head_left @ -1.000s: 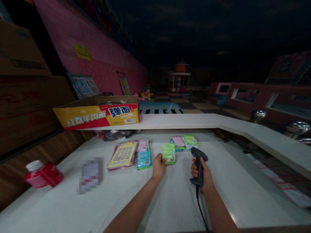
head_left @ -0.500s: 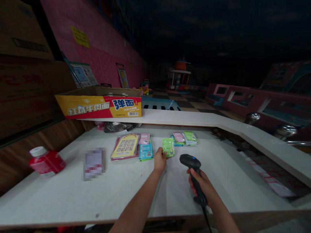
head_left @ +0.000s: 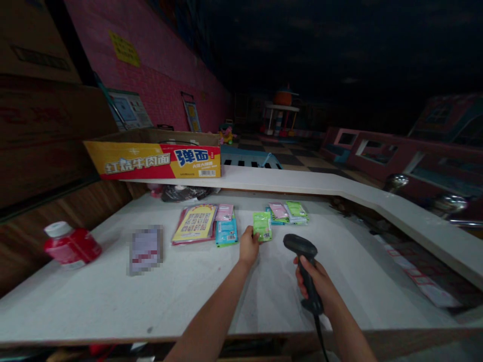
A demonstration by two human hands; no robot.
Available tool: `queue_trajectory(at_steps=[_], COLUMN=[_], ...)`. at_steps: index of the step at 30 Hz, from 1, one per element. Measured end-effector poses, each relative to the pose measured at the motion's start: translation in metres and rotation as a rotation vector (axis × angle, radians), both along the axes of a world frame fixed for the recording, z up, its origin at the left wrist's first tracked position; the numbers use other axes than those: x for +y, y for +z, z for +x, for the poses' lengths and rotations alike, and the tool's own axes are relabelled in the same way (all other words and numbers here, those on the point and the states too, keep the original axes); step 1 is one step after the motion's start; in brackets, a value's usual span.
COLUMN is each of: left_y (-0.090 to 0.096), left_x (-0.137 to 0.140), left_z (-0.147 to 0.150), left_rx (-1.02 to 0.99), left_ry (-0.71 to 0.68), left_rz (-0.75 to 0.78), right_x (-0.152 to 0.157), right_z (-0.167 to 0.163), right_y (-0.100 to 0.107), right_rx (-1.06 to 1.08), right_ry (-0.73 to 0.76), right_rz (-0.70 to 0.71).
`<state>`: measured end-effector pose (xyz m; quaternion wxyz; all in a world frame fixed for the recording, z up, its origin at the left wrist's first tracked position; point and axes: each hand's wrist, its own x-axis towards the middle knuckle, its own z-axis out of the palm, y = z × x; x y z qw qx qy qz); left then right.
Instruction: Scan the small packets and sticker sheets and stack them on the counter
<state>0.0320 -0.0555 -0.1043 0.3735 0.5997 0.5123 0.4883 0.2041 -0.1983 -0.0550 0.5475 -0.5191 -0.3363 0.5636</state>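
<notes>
Two hands are over the counter (head_left: 181, 296); nearest, the right hand (head_left: 320, 282) curls round the grip of a scanner (head_left: 302, 245), its cable trailing toward the near edge; a little farther, the left hand (head_left: 249, 247) pinches the lower left corner of the green packet (head_left: 263, 224), which sits between the booklet (head_left: 196, 223) with its neighbouring blue packet (head_left: 226, 232) and a pile (head_left: 296, 211) of packets; whether it is slightly lifted I cannot tell; the step in hand looks like aiming the scanner at this packet, the two apart; the next move seems to call for a steady packet, its printed patch uncovered, and the scanner's head squared to it; beyond, a box (head_left: 162, 162) rests on the ledge (head_left: 279, 177).
</notes>
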Motion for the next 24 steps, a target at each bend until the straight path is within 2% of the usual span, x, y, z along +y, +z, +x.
queue_trajectory(at_steps=[3, 8, 14, 20, 22, 24], left_y=[0.001, 0.002, -0.001, -0.012, -0.010, -0.002], left_x=[-0.001, -0.004, -0.003, -0.006, -0.007, -0.008], left_z=[0.000, -0.001, 0.001, -0.004, -0.011, -0.023], left_rx=[-0.021, -0.068, -0.160, -0.321, -0.365, -0.342], left_ry=[-0.006, -0.016, -0.018, -0.070, -0.073, -0.009], left_rz=[0.010, -0.001, -0.031, -0.041, -0.038, -0.018], right_x=[0.030, 0.070, 0.076, 0.078, 0.079, 0.079], right_z=[0.011, 0.028, 0.035, 0.038, 0.038, 0.038], right_y=[-0.002, -0.016, -0.042, -0.049, -0.050, -0.050], right_rx=[0.145, 0.516, 0.756, 0.831, 0.830, 0.839], right_ry=[-0.041, 0.033, 0.000, -0.039, -0.046, -0.049], right_rz=[0.008, 0.077, 0.103, 0.114, 0.121, 0.119])
